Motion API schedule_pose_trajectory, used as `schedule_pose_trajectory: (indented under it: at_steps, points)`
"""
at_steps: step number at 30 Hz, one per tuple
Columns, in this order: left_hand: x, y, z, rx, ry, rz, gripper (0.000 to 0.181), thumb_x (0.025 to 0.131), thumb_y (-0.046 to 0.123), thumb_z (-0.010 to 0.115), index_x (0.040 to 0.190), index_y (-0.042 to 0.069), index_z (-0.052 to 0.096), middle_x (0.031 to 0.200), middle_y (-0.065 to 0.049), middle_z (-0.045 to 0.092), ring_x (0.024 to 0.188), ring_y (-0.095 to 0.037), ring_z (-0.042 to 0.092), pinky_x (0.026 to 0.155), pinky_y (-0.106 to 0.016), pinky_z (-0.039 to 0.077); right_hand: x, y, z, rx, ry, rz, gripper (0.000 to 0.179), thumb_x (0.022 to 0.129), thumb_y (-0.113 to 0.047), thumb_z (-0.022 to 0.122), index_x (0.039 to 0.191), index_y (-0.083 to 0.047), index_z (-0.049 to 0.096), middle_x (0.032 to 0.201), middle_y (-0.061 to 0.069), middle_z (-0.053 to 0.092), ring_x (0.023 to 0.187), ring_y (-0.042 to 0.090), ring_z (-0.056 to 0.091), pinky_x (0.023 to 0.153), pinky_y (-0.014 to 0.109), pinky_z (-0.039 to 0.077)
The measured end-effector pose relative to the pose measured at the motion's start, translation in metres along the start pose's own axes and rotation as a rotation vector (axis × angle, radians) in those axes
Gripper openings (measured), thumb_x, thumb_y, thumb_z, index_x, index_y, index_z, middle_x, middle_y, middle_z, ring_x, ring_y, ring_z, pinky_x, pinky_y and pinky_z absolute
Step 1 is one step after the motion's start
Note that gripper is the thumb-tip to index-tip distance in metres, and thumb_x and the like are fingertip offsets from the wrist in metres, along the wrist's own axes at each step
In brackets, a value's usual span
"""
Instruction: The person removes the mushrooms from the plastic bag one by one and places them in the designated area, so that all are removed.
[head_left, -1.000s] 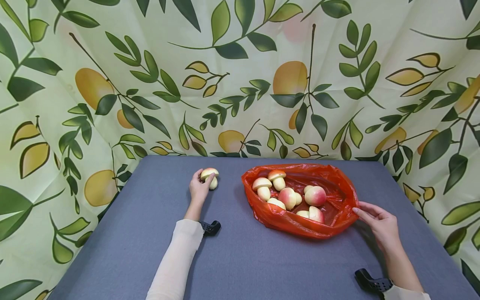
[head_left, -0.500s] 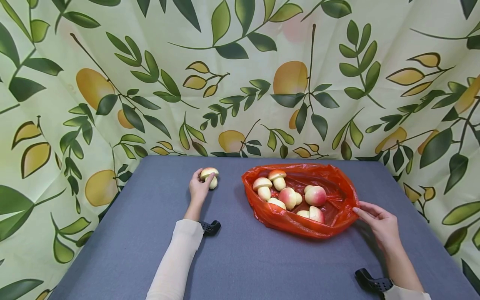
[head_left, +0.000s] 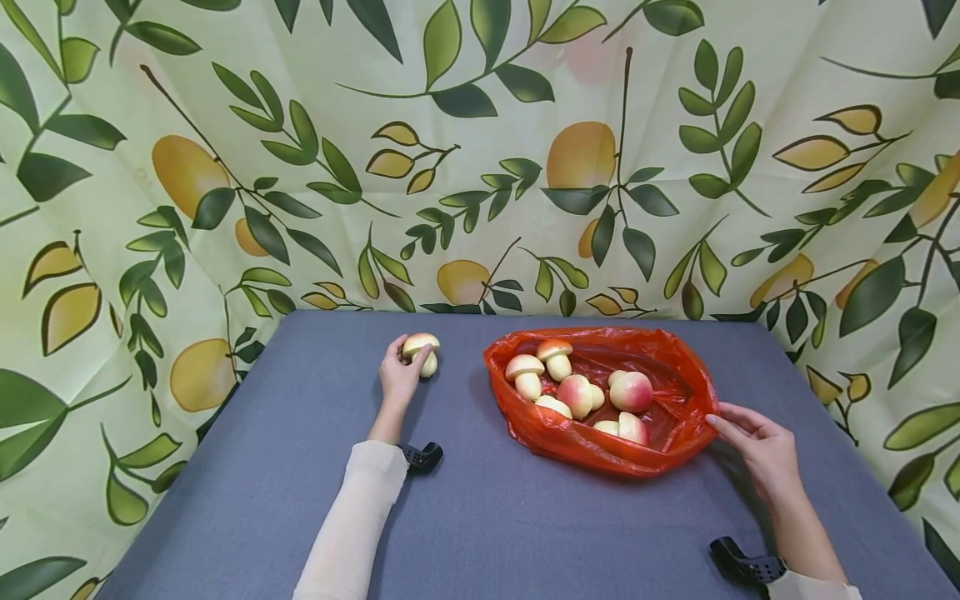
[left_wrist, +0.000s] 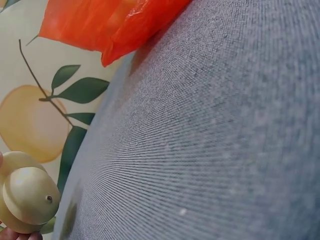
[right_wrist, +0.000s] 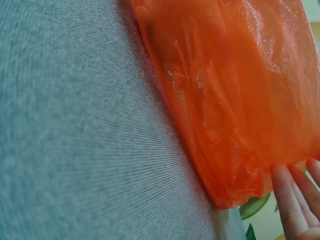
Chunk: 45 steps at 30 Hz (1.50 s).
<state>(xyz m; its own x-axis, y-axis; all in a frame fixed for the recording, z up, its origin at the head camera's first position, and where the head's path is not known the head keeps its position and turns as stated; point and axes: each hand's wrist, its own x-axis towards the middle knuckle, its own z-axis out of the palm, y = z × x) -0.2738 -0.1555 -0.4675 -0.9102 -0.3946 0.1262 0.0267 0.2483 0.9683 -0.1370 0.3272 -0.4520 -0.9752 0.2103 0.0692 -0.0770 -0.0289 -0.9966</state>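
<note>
My left hand [head_left: 399, 375] holds a mushroom-shaped piece [head_left: 422, 347] with a cream stem and a pink-tinged cap, near the back left of the table. In the left wrist view the mushroom's rounded stem end [left_wrist: 31, 195] faces the camera, and little of the hand shows. My right hand [head_left: 759, 446] pinches the right rim of a red plastic bag [head_left: 600, 462]. Its fingers [right_wrist: 287, 200] meet the thin plastic in the right wrist view. Inside the wide-mouthed bag lie several similar mushrooms [head_left: 632, 392], some partly hidden by the front rim.
A grey-blue cloth [head_left: 480, 533] covers the table. Behind it hangs a leaf-and-fruit patterned curtain [head_left: 480, 167], which also runs down both sides. Between the left hand and the bag lies a stretch of bare cloth.
The left hand and its mushroom have shifted very slightly to the right. Right hand and bag look the same as before.
</note>
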Motion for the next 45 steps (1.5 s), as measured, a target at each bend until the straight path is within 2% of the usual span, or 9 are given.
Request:
schedule_pose_trajectory:
  at_steps: [21,31,45]
  points:
    - [-0.007,0.007,-0.002,-0.036,-0.031,-0.004,0.061,0.086,0.019,0.073,0.137,-0.002,0.048,0.137,-0.026,0.055,0.125,-0.037,0.056,0.106,-0.047,0.047,-0.001,0.000,0.000,-0.012,0.008,0.011,0.025,0.088,-0.005,0.067,0.095,-0.028,0.075,0.082,-0.022,0.073,0.073,-0.007,0.069,0.066,0.010,0.055]
    - [-0.011,0.017,-0.002,-0.076,-0.035,0.035,0.060,0.084,0.017,0.074,0.135,-0.002,0.050,0.137,-0.025,0.055,0.129,-0.034,0.054,0.111,-0.044,0.044,-0.001,0.000,0.000,-0.001,0.000,-0.002,0.026,0.088,-0.004,0.066,0.095,-0.027,0.075,0.083,-0.021,0.073,0.074,-0.006,0.069,0.066,0.010,0.056]
    - [-0.017,0.030,0.000,-0.106,-0.055,0.097,0.058,0.084,0.014,0.074,0.134,-0.002,0.050,0.137,-0.023,0.055,0.130,-0.034,0.053,0.111,-0.045,0.043,-0.001,-0.001,0.002,-0.005,-0.003,-0.005,0.025,0.088,-0.005,0.067,0.095,-0.028,0.075,0.082,-0.021,0.073,0.072,-0.006,0.069,0.065,0.011,0.056]
